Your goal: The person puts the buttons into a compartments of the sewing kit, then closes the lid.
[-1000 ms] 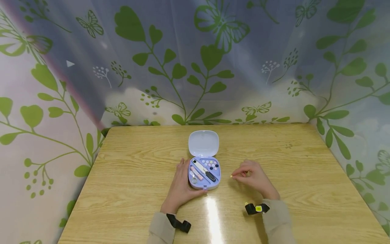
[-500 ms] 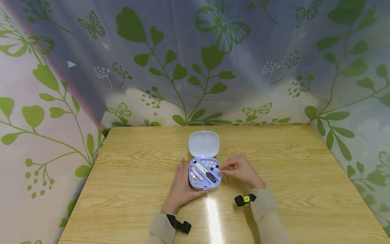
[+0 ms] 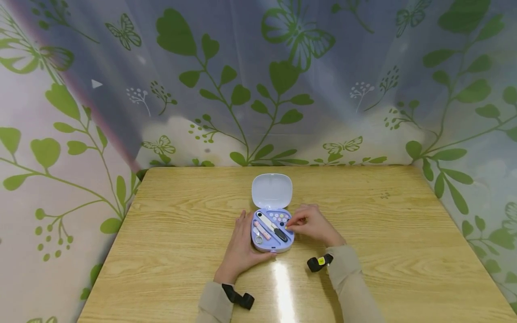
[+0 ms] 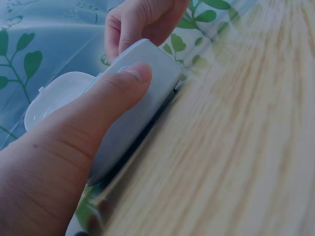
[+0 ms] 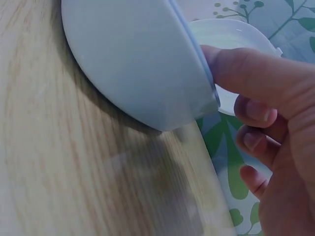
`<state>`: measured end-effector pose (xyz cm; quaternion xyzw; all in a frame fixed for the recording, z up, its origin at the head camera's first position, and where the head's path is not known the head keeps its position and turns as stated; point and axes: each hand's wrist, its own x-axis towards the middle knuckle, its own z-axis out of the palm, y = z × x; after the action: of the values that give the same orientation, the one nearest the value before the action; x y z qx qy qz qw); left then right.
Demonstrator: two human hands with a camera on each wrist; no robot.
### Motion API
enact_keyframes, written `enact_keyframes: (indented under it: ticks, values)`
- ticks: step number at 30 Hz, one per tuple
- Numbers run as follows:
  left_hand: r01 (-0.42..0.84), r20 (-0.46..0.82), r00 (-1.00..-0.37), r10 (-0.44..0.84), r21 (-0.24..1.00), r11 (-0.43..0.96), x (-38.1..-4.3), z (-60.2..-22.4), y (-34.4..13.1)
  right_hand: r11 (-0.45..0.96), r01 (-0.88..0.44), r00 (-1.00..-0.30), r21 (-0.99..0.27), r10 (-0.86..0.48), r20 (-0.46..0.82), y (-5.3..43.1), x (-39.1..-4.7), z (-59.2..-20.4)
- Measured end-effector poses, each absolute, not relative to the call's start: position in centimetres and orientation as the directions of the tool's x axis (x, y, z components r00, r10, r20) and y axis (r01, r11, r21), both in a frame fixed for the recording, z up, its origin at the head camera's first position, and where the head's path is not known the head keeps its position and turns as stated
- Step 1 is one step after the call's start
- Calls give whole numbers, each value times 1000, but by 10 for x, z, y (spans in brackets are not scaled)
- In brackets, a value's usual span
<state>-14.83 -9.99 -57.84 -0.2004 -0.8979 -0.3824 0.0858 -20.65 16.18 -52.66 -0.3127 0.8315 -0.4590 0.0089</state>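
A lilac sewing box [image 3: 264, 247] stands on the table with its pale lid [image 3: 272, 191] tipped back. Inside lie several small buttons [image 3: 278, 217], a white-and-black tool [image 3: 271, 226], a pink patterned tube [image 3: 262, 230] and a round silvery piece [image 3: 259, 239]. My left hand [image 3: 241, 251] grips the box, fingers along its left side and thumb [image 4: 135, 78] on the front wall. At the tray's right side, thumb and forefinger of my right hand [image 3: 314, 225] pinch a small yellow button [image 3: 286, 228]. In the right wrist view the box wall hides those fingertips.
The wooden table [image 3: 181, 211] stretches out on both sides of the box. Behind it hangs a curtain [image 3: 242, 112] printed with leaves and butterflies. A black wrist camera [image 3: 317, 264] sits at the right cuff, another black wrist camera [image 3: 242, 299] at the left.
My right hand has moved left from the bare table to over the tray's right side, bringing the yellow button. My left hand keeps its grip on the box.
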Motion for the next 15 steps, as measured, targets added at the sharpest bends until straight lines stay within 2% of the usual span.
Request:
enact_keyframes:
  ticks: [6, 15]
  values:
    - [425, 307, -905, 293, 653, 627, -148, -577, -100, 390, -594, -753, -704, -577, 316, 160, -212, -526]
    - [430, 315, -903, 294, 648, 628, -147, -575, -99, 461, -503, -787, -732, -594, 167, 156, -212, -514]
